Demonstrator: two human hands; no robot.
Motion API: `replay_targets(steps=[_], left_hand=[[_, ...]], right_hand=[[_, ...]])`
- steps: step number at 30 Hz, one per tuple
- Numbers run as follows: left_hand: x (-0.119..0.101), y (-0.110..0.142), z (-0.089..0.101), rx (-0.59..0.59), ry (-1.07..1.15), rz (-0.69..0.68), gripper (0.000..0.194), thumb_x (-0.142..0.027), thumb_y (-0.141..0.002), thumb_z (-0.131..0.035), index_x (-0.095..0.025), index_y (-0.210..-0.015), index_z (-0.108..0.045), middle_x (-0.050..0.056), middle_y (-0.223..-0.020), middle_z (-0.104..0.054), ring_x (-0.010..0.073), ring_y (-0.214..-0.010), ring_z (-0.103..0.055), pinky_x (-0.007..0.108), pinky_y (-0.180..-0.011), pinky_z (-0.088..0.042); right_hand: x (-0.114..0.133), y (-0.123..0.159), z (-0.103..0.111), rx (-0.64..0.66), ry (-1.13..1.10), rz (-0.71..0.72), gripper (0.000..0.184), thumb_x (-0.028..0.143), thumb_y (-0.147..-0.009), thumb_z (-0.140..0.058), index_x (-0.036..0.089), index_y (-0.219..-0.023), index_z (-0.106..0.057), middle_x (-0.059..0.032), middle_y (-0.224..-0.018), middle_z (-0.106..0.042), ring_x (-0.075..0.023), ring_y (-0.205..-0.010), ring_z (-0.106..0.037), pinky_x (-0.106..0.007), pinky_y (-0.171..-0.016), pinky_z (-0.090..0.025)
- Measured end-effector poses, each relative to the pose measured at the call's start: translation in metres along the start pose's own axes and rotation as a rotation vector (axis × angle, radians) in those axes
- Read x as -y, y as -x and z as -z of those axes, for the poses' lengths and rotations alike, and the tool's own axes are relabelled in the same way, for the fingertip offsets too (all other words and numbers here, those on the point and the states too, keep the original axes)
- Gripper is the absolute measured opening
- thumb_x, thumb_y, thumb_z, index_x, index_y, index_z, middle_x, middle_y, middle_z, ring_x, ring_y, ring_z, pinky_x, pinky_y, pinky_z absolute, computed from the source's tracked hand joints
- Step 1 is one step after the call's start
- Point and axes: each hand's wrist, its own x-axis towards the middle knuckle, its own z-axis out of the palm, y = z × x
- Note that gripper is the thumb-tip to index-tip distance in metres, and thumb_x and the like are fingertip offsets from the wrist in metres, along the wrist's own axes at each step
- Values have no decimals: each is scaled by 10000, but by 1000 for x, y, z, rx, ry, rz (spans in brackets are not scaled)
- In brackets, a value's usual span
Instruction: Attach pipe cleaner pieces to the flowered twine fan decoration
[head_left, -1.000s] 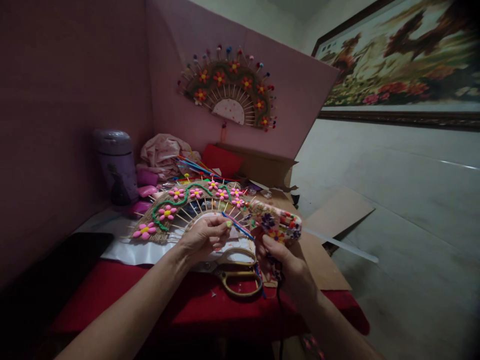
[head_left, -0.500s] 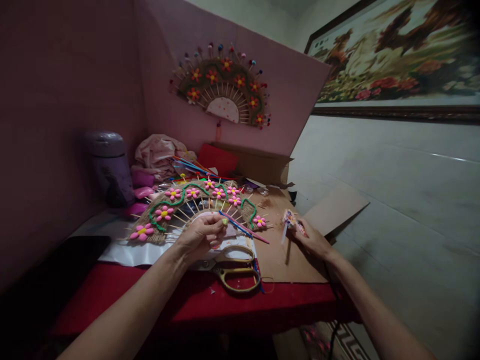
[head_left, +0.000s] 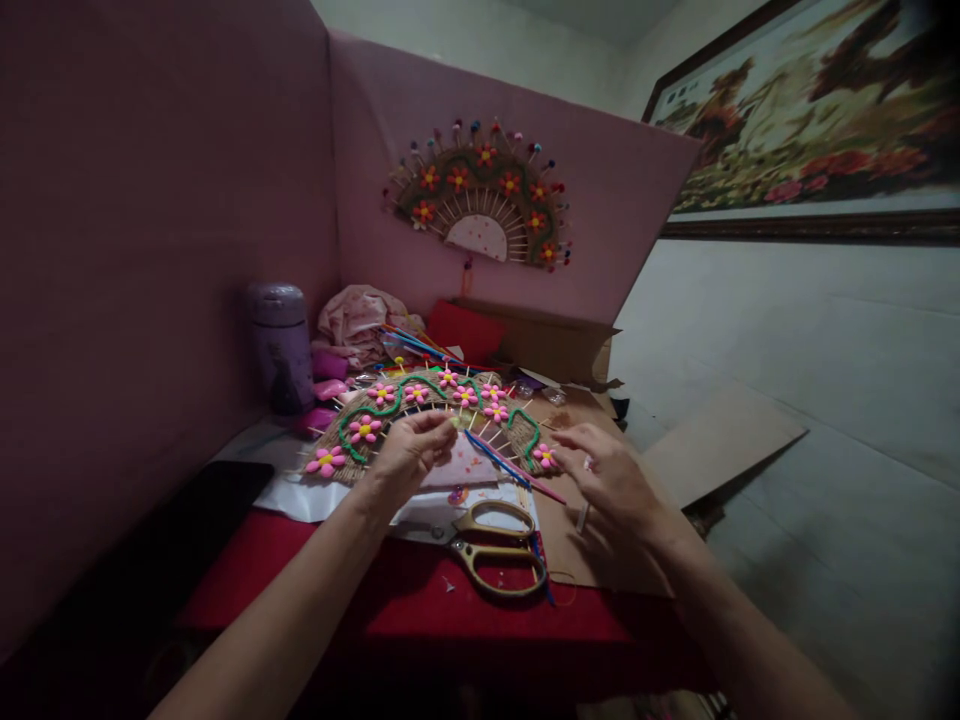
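My left hand is closed in a pinch on a small yellow-green piece, above the inner arc of a flower-decorated fan. The fan is twine-covered, with pink flowers, a wavy green strip and thin sticks. My right hand hovers at the fan's right end, fingers stretched leftward and apart. Behind and below that hand, part of what looks like a glue gun shows on the cardboard; most is hidden. Blue and pink pipe cleaners lie across the fan's lower right. Gold-handled scissors rest in front.
Cardboard covers the right of the red-clothed table. A purple bottle stands at the left, near pink cloth and more pipe cleaners. A second fan hangs on the pink board behind.
My right hand has let go of the glue gun and moved up and left toward the fan. My left hand still pinches the small yellow-green piece. The view has shifted left.
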Motion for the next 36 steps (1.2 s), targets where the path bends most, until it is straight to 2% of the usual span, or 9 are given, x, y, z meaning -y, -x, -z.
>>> replay_targets(steps=[4, 8, 10, 12, 16, 18, 22, 36], left_hand=[[-46, 2, 11, -186, -178, -217, 294, -250, -499, -814, -113, -708, -660, 5, -595, -598, 59, -480, -487, 171, -435, -356], [-79, 6, 41, -496, -440, -457, 232, -234, -498, -771, -117, -659, -652, -23, -482, -558, 55, -396, -423, 180, -392, -304], [-83, 4, 58, -654, -542, -495, 190, -222, -516, -733, -119, -652, -650, -24, -476, -558, 60, -399, -424, 184, -400, -304], [-84, 1, 75, -752, -611, -500, 152, -210, -525, -698, -120, -636, -646, -14, -501, -574, 75, -437, -457, 192, -435, -335], [-80, -11, 100, -889, -744, -534, 128, -215, -517, -664, -123, -599, -632, 1, -528, -582, 102, -487, -489, 211, -483, -363], [-78, -16, 109, -924, -792, -513, 138, -234, -512, -659, -124, -590, -629, 6, -527, -580, 111, -493, -491, 218, -484, -359], [-72, -22, 118, -913, -768, -456, 169, -261, -511, -663, -120, -598, -628, 18, -544, -583, 118, -500, -495, 220, -478, -354], [-64, -23, 112, -914, -736, -314, 154, -231, -525, -662, -113, -594, -591, -4, -474, -519, 82, -382, -396, 206, -387, -276]], right_hand=[[58, -23, -29, 47, -157, 101, 186, 294, -856, -520, 206, -928, -668, -56, -916, -632, -176, -886, -562, -297, -786, -418], [93, -43, -58, 90, -141, 155, 168, 284, -852, -541, 211, -912, -680, -42, -889, -627, -155, -848, -552, -267, -755, -397], [105, -52, -71, 130, -124, 177, 175, 293, -860, -530, 219, -897, -684, -34, -879, -624, -145, -834, -550, -250, -731, -387], [114, -60, -83, 161, -84, 196, 182, 314, -860, -526, 229, -891, -684, -30, -883, -620, -144, -833, -549, -242, -709, -377], [129, -71, -101, 198, 33, 209, 194, 330, -857, -508, 237, -877, -678, -33, -894, -618, -148, -811, -550, -241, -649, -352], [133, -74, -107, 204, 67, 220, 192, 302, -859, -492, 237, -864, -672, -32, -902, -621, -147, -811, -552, -240, -628, -342], [139, -79, -113, 196, 109, 246, 197, 274, -859, -471, 227, -845, -662, -36, -903, -632, -152, -816, -565, -245, -608, -342], [138, -78, -128, 251, 176, 278, 228, 318, -865, -471, 195, -847, -662, -64, -876, -649, -177, -799, -601, -256, -628, -391]])
